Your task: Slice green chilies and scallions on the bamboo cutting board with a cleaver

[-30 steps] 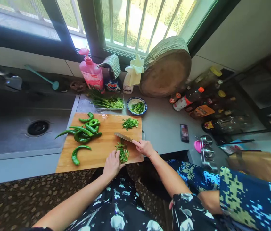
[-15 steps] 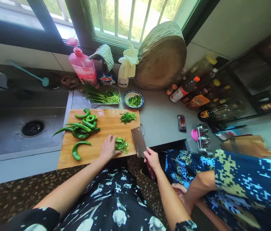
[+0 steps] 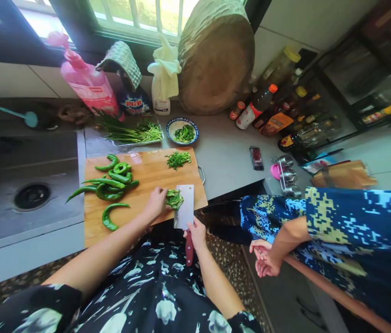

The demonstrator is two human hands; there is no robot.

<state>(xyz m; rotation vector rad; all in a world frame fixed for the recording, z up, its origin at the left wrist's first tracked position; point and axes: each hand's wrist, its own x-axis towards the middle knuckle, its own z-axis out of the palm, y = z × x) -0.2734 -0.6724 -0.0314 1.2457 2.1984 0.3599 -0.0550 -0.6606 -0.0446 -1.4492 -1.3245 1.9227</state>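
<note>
My right hand grips a cleaver by its dark red handle. The broad blade lies tilted over the front edge of the wooden cutting board, against the right side of a small pile of chopped green pepper. On the pile's left side is my left hand, its fingers curled and pressed to the pieces; the thumb is partly hidden. Whole green peppers lie at the board's left. A second pile of finely chopped greens sits near the board's far right corner.
Behind the board stand a tray of green stalks and a blue-rimmed bowl with cut greens. A sink is at left, bottles at back right. Another person's hands are at right.
The cleaver has swung left from beside the board's right edge, its blade now upright in view and against the pepper pile. My left hand stays at the pile. The view has shifted.
</note>
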